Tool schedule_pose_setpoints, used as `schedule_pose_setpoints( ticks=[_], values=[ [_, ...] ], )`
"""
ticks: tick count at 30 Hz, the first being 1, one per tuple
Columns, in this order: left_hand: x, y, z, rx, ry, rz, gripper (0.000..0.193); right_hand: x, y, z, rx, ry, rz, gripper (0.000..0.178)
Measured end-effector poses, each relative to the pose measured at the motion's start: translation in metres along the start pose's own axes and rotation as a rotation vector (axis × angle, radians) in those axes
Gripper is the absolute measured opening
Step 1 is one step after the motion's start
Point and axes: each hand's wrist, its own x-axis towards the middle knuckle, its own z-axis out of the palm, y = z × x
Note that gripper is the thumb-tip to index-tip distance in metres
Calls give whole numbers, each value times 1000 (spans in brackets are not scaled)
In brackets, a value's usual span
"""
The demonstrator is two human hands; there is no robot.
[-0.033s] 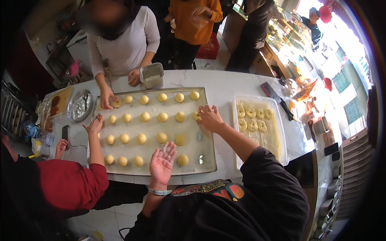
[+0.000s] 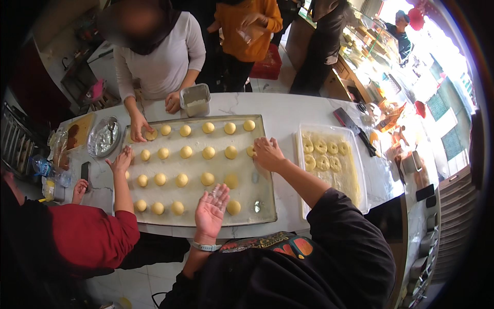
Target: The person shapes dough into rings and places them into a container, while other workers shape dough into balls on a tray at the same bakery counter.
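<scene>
A large metal tray (image 2: 267, 195) holds rows of round pale-yellow dough balls (image 2: 207, 178), with flour dusted under them. At its right edge my right hand (image 2: 268, 154) reaches down, fingers bent around a dough ball (image 2: 250, 150) that is partly hidden. My left hand (image 2: 211, 212) is held palm up above the tray's near edge, fingers stretched out, whitish residue on them and nothing in it. A flatter dough piece (image 2: 231, 181) lies just beyond its fingertips. Bare marks show on the tray's right side.
Right of the tray sits a clear plastic container (image 2: 360, 180) with ring-shaped dough pieces. Across the table, a person in white touches a dough piece beside a flour tub (image 2: 195, 100). At left, a person in a red sleeve (image 2: 92, 232) rests a hand at the tray's edge.
My left hand has shifted slightly to the right, still palm up. My right hand stays at the same dough ball. The whole view has moved a little.
</scene>
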Motion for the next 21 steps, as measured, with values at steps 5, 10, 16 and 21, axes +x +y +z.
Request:
schedule_pose_setpoints(
  ticks=[5,10,16,21],
  values=[
    [-7,-36,11,358,-2,-72,38,-3,-17,-15,216,-279,-77,37],
    [-13,-75,28,581,18,122,30,-104,-49,-74,592,56,-323,27],
    [-21,-122,61,639,127,78,31,-158,-37,-104,439,320,-305,27],
    [-11,-187,77,483,152,178,30,-191,2,-107,387,328,-282,25]
  ],
)
